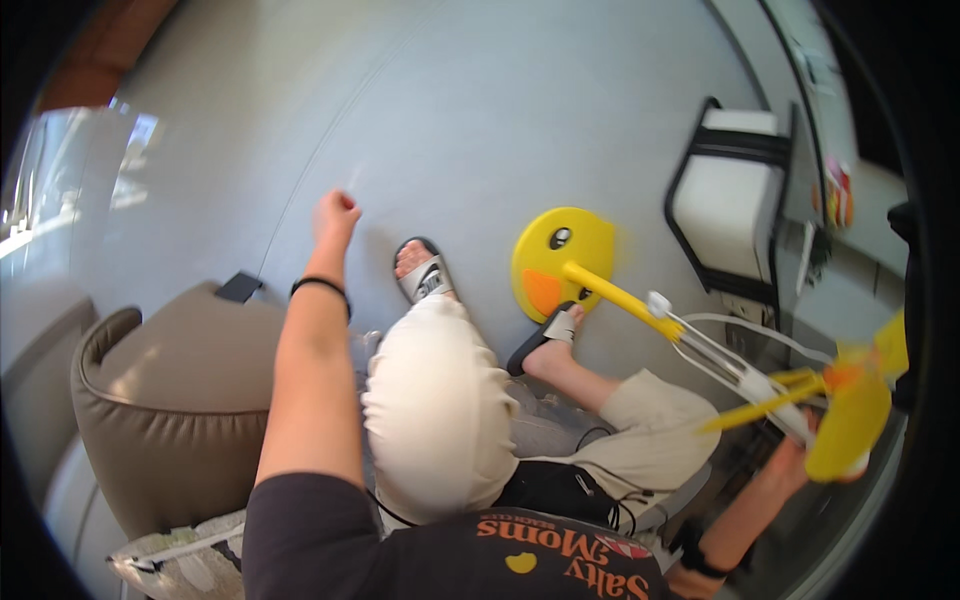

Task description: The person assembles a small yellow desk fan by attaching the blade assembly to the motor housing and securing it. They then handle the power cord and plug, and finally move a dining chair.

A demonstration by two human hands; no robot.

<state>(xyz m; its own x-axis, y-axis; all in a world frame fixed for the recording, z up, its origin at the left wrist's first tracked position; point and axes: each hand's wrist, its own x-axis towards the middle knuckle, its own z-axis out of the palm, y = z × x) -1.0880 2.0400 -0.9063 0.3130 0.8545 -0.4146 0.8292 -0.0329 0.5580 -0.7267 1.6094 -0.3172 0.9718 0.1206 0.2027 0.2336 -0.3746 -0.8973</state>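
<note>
My left hand (336,212) is raised over the floor to the left of my feet, its fingers curled together. A faint pale streak shows by its fingertips, too blurred to name. At the right, my right hand (793,458) is closed around the upper part of a yellow-and-white floor fan (735,372). The fan leans toward me, its yellow blade-like parts (850,425) blurred and partly covering that hand. Its round yellow base (590,235) has a duck face and stands on the floor beside my right foot. A white cord (745,325) runs along the pole.
I sit with a cream cushion-like bulge of cloth (435,400) over my left leg. A brown leather seat (190,390) with a dark flat item (239,287) at its edge is on the left. A white box-like unit in a black frame (725,215) stands at the right.
</note>
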